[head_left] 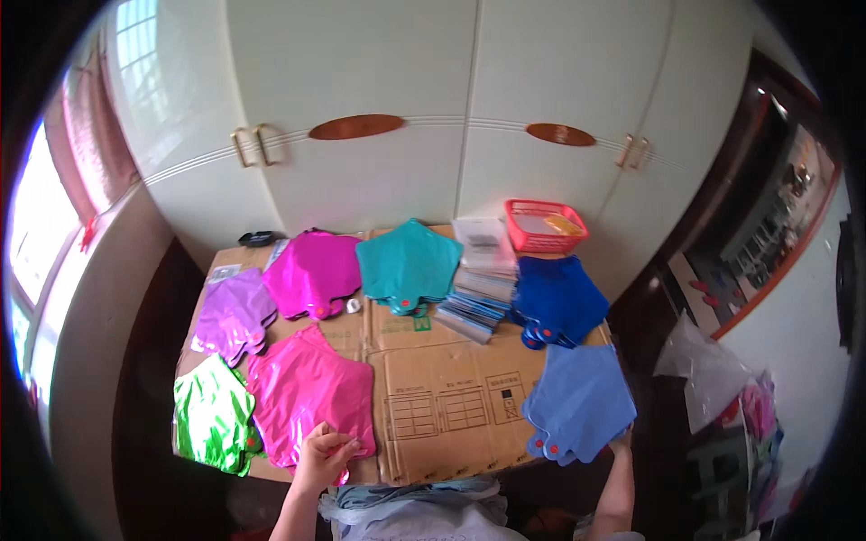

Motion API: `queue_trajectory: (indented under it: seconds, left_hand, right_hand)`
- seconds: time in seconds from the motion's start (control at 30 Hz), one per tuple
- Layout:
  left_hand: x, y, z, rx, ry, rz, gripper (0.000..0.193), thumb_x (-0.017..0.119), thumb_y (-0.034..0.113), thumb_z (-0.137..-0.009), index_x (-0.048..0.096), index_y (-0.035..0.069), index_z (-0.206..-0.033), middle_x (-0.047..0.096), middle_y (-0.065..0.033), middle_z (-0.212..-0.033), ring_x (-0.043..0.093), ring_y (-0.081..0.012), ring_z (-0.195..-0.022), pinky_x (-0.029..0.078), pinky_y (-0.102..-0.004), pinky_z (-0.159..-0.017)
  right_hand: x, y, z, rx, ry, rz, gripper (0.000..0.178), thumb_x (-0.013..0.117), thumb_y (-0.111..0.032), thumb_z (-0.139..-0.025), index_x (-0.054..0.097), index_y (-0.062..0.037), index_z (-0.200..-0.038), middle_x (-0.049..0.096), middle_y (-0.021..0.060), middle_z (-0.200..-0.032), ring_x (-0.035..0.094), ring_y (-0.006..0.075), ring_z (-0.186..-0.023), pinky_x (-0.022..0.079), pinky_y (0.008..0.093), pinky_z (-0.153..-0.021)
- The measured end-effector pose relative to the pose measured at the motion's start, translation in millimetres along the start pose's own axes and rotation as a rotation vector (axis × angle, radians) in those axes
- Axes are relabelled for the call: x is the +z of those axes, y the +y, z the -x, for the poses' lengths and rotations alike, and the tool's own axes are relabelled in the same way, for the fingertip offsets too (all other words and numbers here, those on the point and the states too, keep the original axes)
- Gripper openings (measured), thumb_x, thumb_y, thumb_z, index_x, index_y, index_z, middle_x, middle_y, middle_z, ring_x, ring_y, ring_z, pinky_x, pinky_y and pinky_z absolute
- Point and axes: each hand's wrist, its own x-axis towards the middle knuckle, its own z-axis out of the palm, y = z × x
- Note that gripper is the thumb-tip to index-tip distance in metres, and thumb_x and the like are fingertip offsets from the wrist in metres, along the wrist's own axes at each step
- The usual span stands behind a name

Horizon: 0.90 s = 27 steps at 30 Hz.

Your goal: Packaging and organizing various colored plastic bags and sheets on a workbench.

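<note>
My left hand [325, 455] is over the near edge of a pile of pink star-shaped foil balloons [311, 388]. Its fingers are closed in a pinch on the pink foil, and a bit of pink shows below them. My right hand [621, 444] reaches to the lower right corner of the light-blue foil balloons [580, 397], at the cardboard's right edge. The foil covers its fingers, so I cannot tell how they are bent. Beside the pink pile on the left lie shiny green foil balloons [214, 415].
Flat cardboard [442, 370] covers the table. Around its edge lie purple [233, 311], magenta [314, 270], teal [409, 263] and dark-blue foil balloons [561, 298]. A fanned stack of cards [476, 302], clear packets [484, 243] and a red basket [544, 239] sit at the back.
</note>
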Motion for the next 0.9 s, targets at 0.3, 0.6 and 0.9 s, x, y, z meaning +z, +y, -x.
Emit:
queue_trajectory:
  seconds: [0.3, 0.6, 0.9]
  left_hand:
    - [-107.1, -76.4, 144.0, -0.575, -0.008, 0.43, 0.011, 0.071, 0.003, -0.079, 0.07, -0.004, -0.088, 0.069, -0.0064, -0.079, 0.063, -0.0109, -0.069, 0.05, -0.0229, -0.066]
    - [-72.6, -295.1, 256.2, -1.085, 0.55, -0.435, 0.021, 0.061, 0.014, -0.082, 0.068, -0.003, -0.094, 0.069, -0.0185, -0.089, 0.067, -0.0291, -0.082, 0.054, -0.0374, -0.074]
    - [-30.5, -373.1, 280.1, -1.403, 0.331, -0.329, 0.038, 0.051, 0.029, -0.091, 0.059, 0.002, -0.117, 0.06, -0.0151, -0.117, 0.057, -0.0323, -0.107, 0.046, -0.0451, -0.09]
  right_hand:
    - [45.7, -251.0, 45.3, -0.538, 0.188, 0.301, 0.029, 0.049, -0.015, -0.098, 0.057, 0.002, -0.12, 0.062, 0.0121, -0.116, 0.058, 0.0203, -0.105, 0.043, 0.031, -0.095]
    - [322.6, -413.4, 322.1, -0.963, -1.066, 0.209, 0.027, 0.069, -0.004, -0.076, 0.067, -0.0047, -0.102, 0.066, 0.0096, -0.101, 0.064, 0.0265, -0.093, 0.052, 0.0343, -0.08]
    - [442.9, -389.4, 494.9, -1.48, -1.424, 0.236, 0.035, 0.069, -0.031, -0.078, 0.065, -0.0049, -0.102, 0.066, 0.01, -0.097, 0.062, 0.0234, -0.093, 0.05, 0.035, -0.082]
